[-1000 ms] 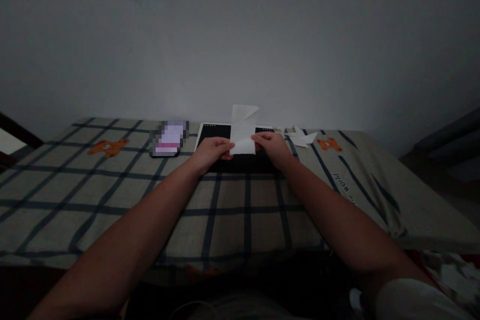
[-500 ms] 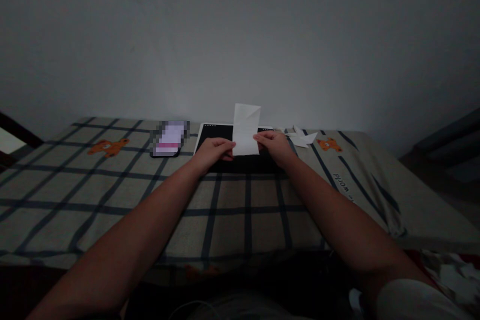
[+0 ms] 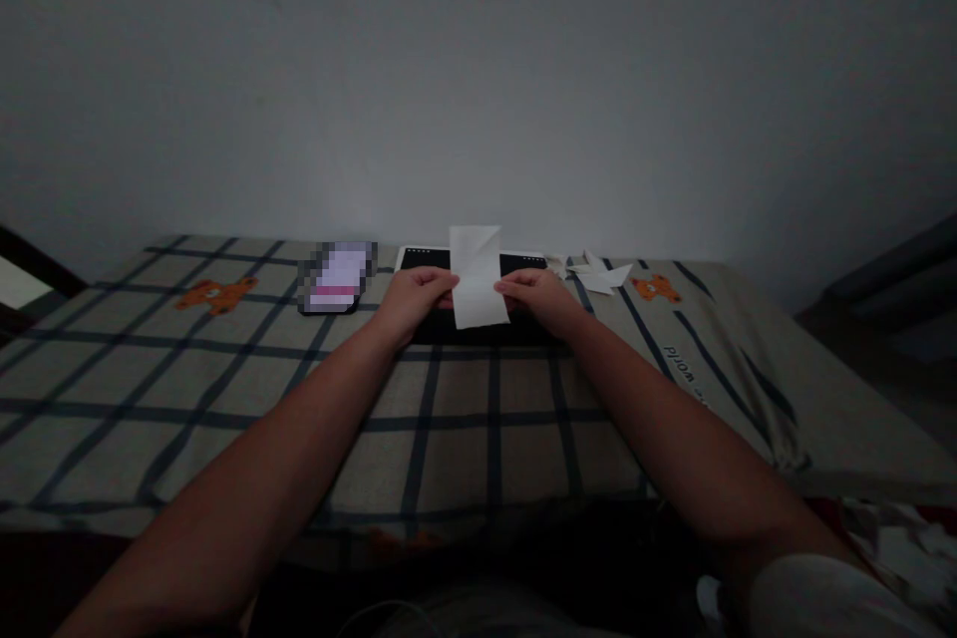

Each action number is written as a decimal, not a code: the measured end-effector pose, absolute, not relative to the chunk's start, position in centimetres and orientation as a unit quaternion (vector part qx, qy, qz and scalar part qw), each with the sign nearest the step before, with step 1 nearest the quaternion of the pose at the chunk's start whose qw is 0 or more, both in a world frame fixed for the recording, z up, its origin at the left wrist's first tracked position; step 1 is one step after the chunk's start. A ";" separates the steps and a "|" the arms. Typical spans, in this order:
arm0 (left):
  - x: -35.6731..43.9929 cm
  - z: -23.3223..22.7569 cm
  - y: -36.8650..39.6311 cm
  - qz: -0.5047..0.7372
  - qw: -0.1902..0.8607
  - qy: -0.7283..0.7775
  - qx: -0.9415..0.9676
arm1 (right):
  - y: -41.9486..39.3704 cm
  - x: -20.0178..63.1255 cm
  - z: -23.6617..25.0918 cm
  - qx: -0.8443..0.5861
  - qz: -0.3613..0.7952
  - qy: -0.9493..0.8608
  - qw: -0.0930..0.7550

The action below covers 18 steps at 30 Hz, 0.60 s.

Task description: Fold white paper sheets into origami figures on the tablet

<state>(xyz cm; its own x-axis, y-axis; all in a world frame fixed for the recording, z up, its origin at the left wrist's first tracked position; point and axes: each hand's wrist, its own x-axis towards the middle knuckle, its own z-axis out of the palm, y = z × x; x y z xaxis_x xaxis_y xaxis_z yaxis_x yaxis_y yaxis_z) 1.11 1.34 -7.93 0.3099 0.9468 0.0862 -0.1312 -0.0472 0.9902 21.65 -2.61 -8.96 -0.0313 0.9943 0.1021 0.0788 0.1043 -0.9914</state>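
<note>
- White paper strip [image 3: 477,281]: a narrow, tall piece held upright between both hands, over the near edge of a black pad. Its upper part shows a diagonal crease, with one top corner folded so the top edge looks slanted; the lower part is flat and plain, with a straight bottom edge.
- The left hand [image 3: 414,298] pinches the strip's left edge about halfway up, its grip closed on the paper with thumb on the near face.
- The right hand [image 3: 536,292] pinches the right edge at about the same height, its grip likewise closed on the paper.
- The black pad [image 3: 430,259] lies flat with a pale border, directly behind and under the hands.
- The surface is covered by a beige checked cloth [image 3: 224,369] with dark blue lines and small orange bear prints; whether it is a bed or a desk underneath cannot be told.
- A blurred-out phone-like object [image 3: 338,276] lies to the left of the pad, apart from it.
- Small white paper scraps [image 3: 602,275], pointed in shape, lie just right of the pad.
- The light is dim, so finer folds on the strip are hard to make out.
</note>
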 end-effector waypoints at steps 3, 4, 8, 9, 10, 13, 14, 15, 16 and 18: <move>1.0 -8.0 1.5 0.452 0.612 0.351 0.546 | -2.8 21.6 -8.9 -0.485 0.458 -0.569 0.480; 1.0 -8.1 1.6 0.446 0.619 0.345 0.546 | -2.8 21.6 -8.9 -0.485 0.457 -0.573 0.477; 1.0 -8.1 1.6 0.448 0.608 0.345 0.558 | -2.8 21.6 -9.0 -0.486 0.460 -0.573 0.474; 1.0 -8.1 1.5 0.452 0.604 0.347 0.557 | -2.8 21.6 -9.0 -0.486 0.463 -0.570 0.474; 1.1 -8.0 1.5 0.455 0.602 0.349 0.555 | -2.7 21.7 -9.1 -0.487 0.466 -0.567 0.474; 1.1 -7.9 1.4 0.460 0.596 0.355 0.554 | -2.5 21.6 -9.4 -0.487 0.476 -0.556 0.475; 1.2 -7.8 1.3 0.462 0.591 0.359 0.556 | -2.5 21.6 -9.5 -0.486 0.479 -0.553 0.479; 1.2 -7.8 1.3 0.463 0.584 0.364 0.559 | -2.5 21.5 -9.5 -0.482 0.483 -0.548 0.483; 1.1 -7.8 1.2 0.464 0.577 0.369 0.562 | -2.5 21.5 -9.5 -0.478 0.488 -0.544 0.488; 1.1 -7.8 1.2 0.461 0.570 0.378 0.565 | -2.5 21.4 -9.4 -0.470 0.491 -0.537 0.500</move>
<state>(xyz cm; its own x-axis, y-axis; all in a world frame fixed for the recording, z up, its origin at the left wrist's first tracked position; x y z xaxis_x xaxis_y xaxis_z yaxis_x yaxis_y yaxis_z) 1.13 1.20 -7.78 0.2894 0.9529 0.0906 -0.0985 -0.0645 0.9931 21.36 -2.54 -9.38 -0.0588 0.9955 0.0747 0.0127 0.0756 -0.9971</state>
